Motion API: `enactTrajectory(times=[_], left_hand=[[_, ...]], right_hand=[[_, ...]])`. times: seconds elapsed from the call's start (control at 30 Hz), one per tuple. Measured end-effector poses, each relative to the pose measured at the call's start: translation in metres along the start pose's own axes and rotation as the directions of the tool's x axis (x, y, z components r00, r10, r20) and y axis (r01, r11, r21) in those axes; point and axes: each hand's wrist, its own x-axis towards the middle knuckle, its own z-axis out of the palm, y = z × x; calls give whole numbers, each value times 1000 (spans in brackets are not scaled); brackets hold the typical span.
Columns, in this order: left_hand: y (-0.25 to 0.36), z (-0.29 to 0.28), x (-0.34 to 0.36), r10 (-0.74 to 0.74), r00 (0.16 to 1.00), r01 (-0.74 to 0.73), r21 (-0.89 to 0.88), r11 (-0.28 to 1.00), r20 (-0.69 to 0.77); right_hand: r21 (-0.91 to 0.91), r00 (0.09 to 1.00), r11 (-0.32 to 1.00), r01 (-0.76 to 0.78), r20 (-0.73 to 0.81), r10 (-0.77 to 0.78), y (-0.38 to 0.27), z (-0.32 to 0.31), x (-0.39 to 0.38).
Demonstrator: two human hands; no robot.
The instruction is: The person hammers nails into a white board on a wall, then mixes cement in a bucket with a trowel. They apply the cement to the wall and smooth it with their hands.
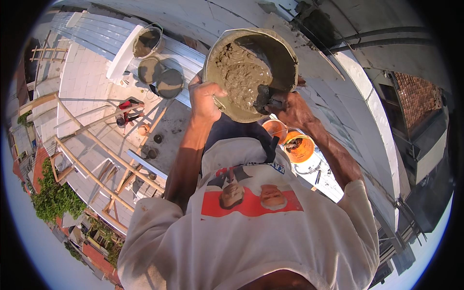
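A bucket (293,65) with wet grey-brown mortar (244,72) in it is held up in front of my chest, its open mouth facing me. My left hand (207,99) is closed on its left rim, thumb over the edge. At the lower right rim my right hand (292,110) is also closed on the bucket, with fingertips showing behind it. A small black object (262,98) lies against the mortar beside my right thumb; its kind is unclear.
Below right are an orange bucket (298,149) and a reddish one (275,129). Three mortar-filled buckets, including one with a handle (147,42), stand at the upper left. Another person in red (129,111) is far below, near wooden poles (94,140). A pale wall edge (377,111) runs along the right.
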Motion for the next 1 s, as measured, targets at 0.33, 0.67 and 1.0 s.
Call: enactTrajectory(times=[0.33,0.67,1.0], left_hand=[[-19,-4,6,175,985,-175,130,976,12],[-2,24,-5,-269,950,220,-273,937,-156],[-10,19,-10,-319,943,283,-273,919,-97]], right_hand=[[-24,970,976,-217,110,219,-25,-2,-3],[141,965,956,-256,100,244,-40,-34,-23],[253,835,800,-544,255,487,-76,-180,-29]])
